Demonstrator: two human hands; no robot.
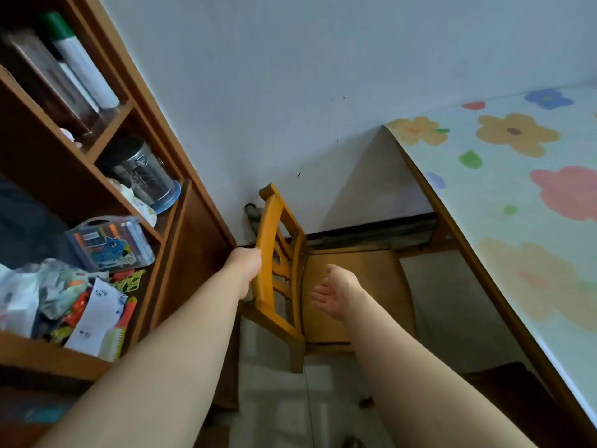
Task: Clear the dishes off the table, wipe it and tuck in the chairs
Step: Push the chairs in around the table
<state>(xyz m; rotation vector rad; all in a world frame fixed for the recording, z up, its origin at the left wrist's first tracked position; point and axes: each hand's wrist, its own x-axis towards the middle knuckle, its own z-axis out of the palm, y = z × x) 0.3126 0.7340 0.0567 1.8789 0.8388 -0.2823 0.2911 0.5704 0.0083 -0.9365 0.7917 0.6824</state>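
A yellow wooden chair [352, 286] stands between the shelf unit and the table, its seat partly under the table's edge. My left hand [247, 265] grips the top rail of the chair's back. Over the seat hovers my right hand [337, 294], palm up, fingers apart and holding nothing. The table [517, 195] runs along the right, covered with a pale cloth printed with large flowers; no dishes show on the part in view.
A brown shelf unit [181, 240] fills the left, holding books, a metal tin [145, 176], a marker case [109, 244] and loose papers. A white wall [274, 92] stands behind the chair. Pale floor tiles [274, 399] lie below.
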